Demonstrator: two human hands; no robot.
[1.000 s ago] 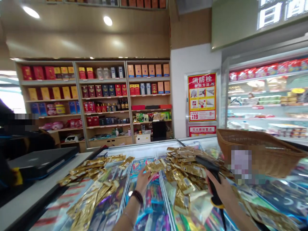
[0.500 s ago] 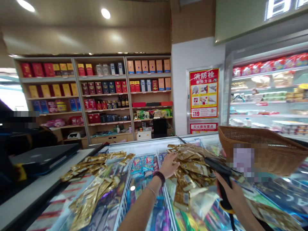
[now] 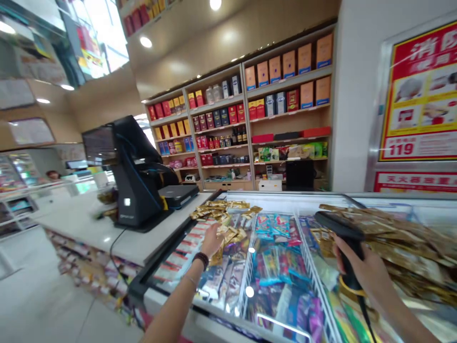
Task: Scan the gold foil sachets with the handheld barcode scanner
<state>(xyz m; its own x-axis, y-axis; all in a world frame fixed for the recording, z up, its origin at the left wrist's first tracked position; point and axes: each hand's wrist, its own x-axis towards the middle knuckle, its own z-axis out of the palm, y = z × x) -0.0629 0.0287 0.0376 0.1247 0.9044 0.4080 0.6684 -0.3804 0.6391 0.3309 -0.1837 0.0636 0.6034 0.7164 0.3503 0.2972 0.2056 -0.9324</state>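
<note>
Gold packets (image 3: 217, 209) lie in two groups on the glass top of a freezer (image 3: 155, 298), one beside my left hand and one at my right. A wall shelving unit (image 3: 285, 125) stands beyond the freezer and carries rows of boxes and bottles. The freezer spans the foreground; coloured wrapped goods (image 3: 280, 262) are visible through its glass, between the two groups. A pale counter (image 3: 89, 233) adjoins the freezer on the left. On the wall at right, a red and yellow notice (image 3: 421, 102) bears the number 119. A black terminal (image 3: 137, 190) stands upright on the counter, with a flat black unit (image 3: 178, 194) just beside it.

The larger group, a heaped pile (image 3: 410, 247), extends behind my right hand to the right edge of the view. The smaller group is spread over the left part of the glass. My left hand (image 3: 211, 239) reaches to its nearer packets. The fingertips are blurred against the foil: they appear to touch a packet, but I cannot tell whether they have closed on one. My right hand (image 3: 369, 267) is wrapped around the handle of a black handheld scanner (image 3: 342, 228) (its cord hangs from the handle's base). The scanner's head projects left. A dark beaded bracelet (image 3: 202, 258) encircles my left wrist.
</note>
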